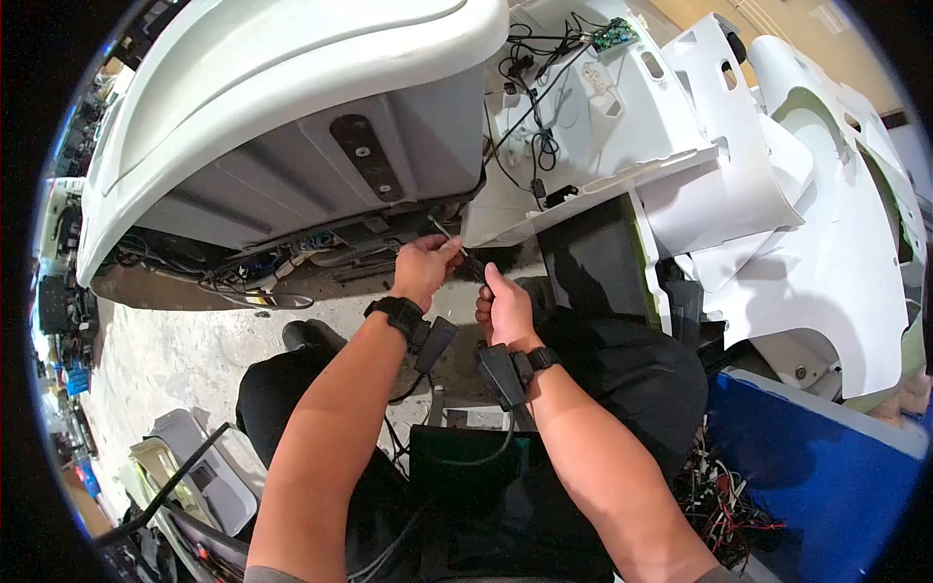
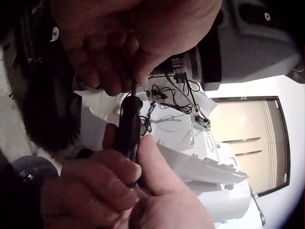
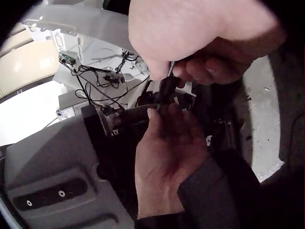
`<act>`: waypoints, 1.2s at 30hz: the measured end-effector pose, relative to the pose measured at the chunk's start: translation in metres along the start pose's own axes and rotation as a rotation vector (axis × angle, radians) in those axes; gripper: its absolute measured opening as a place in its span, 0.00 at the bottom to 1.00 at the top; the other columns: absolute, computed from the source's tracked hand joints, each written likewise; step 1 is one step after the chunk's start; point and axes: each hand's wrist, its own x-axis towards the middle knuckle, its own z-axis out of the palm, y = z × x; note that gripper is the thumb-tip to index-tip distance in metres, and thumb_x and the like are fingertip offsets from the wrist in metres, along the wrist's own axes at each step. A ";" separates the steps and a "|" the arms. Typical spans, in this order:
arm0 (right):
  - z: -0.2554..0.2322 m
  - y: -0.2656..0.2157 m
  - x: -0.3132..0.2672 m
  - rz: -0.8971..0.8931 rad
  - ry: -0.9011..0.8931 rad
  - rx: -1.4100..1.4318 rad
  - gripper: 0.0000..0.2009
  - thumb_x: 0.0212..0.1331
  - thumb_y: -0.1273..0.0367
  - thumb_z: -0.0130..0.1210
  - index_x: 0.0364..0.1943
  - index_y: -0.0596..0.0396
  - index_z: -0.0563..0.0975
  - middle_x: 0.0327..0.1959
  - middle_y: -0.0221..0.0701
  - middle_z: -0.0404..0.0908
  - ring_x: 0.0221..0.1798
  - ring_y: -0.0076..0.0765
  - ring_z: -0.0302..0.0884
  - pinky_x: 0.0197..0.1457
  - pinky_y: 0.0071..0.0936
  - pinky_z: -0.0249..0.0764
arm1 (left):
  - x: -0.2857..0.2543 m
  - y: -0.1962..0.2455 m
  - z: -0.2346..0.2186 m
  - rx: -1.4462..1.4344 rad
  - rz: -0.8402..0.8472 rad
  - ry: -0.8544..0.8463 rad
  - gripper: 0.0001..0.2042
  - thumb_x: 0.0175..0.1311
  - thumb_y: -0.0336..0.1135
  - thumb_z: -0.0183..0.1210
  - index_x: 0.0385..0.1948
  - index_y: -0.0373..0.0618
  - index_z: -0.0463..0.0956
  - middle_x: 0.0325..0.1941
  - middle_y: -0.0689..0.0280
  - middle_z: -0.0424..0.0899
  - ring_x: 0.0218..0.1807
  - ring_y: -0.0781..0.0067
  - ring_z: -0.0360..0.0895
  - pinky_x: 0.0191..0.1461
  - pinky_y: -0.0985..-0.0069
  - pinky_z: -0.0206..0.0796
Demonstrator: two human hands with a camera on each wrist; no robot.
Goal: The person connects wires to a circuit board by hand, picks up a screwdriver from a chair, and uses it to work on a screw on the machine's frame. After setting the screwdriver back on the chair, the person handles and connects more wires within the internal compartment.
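My right hand (image 1: pixel 507 309) grips the black handle (image 2: pixel 127 126) of a screwdriver, thumb laid along it. The fingers of my left hand (image 1: pixel 425 270) pinch its thin metal shaft (image 1: pixel 440 227) just ahead of the handle. The shaft points up and left, toward the lower edge of a large white-and-grey moulded housing (image 1: pixel 292 160). Cables and dark parts show along that lower edge, close beyond my left hand. In the right wrist view, the left palm (image 3: pixel 167 157) faces up below the right hand, and the fingers hide part of the tool.
White moulded panels (image 1: pixel 719 165) lie to the right, with black cables (image 1: pixel 544 146) and a green circuit board (image 1: pixel 614 35) on one. A blue bin (image 1: pixel 807 466) stands at lower right, beside a tangle of wires (image 1: pixel 724 505). Grey-and-white plastic parts (image 1: pixel 199 466) lie at lower left.
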 end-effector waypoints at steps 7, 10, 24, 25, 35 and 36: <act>-0.003 0.003 0.004 -0.026 0.045 0.063 0.15 0.56 0.60 0.53 0.19 0.49 0.64 0.15 0.21 0.61 0.13 0.19 0.55 0.15 0.19 0.50 | -0.005 0.004 0.002 -0.016 -0.005 0.024 0.11 0.54 0.33 0.59 0.33 0.33 0.76 0.26 0.67 0.79 0.27 0.81 0.74 0.29 0.83 0.63; -0.003 0.001 0.003 -0.021 0.023 0.047 0.14 0.56 0.60 0.53 0.20 0.48 0.65 0.16 0.21 0.62 0.15 0.19 0.56 0.17 0.19 0.52 | -0.003 0.002 0.001 0.017 -0.003 0.022 0.11 0.54 0.33 0.59 0.33 0.33 0.77 0.26 0.66 0.79 0.27 0.80 0.74 0.30 0.82 0.64; 0.002 -0.004 0.001 -0.161 0.069 -0.130 0.10 0.54 0.64 0.56 0.33 0.55 0.73 0.20 0.23 0.71 0.20 0.19 0.67 0.21 0.17 0.62 | -0.001 0.002 0.002 -0.037 -0.003 0.000 0.11 0.55 0.34 0.58 0.31 0.34 0.75 0.25 0.67 0.77 0.27 0.80 0.72 0.31 0.82 0.63; 0.003 -0.005 -0.003 -0.210 0.084 -0.211 0.11 0.53 0.65 0.56 0.37 0.56 0.73 0.23 0.25 0.73 0.22 0.20 0.69 0.24 0.18 0.64 | -0.001 0.001 0.003 -0.090 0.008 0.004 0.10 0.55 0.34 0.59 0.31 0.33 0.76 0.25 0.66 0.78 0.26 0.79 0.74 0.30 0.81 0.64; -0.004 -0.007 -0.034 -0.143 -0.064 -0.346 0.13 0.55 0.66 0.54 0.41 0.57 0.73 0.30 0.26 0.77 0.27 0.21 0.73 0.29 0.18 0.66 | -0.034 0.008 -0.006 0.163 0.094 -0.037 0.11 0.56 0.36 0.58 0.29 0.34 0.76 0.25 0.65 0.78 0.24 0.79 0.71 0.28 0.80 0.62; -0.007 -0.007 -0.037 -0.130 -0.104 -0.358 0.12 0.55 0.66 0.53 0.41 0.57 0.73 0.30 0.26 0.77 0.27 0.21 0.73 0.29 0.17 0.66 | -0.046 0.016 -0.007 0.165 0.103 -0.028 0.11 0.55 0.36 0.58 0.28 0.34 0.77 0.24 0.66 0.79 0.24 0.80 0.71 0.28 0.80 0.62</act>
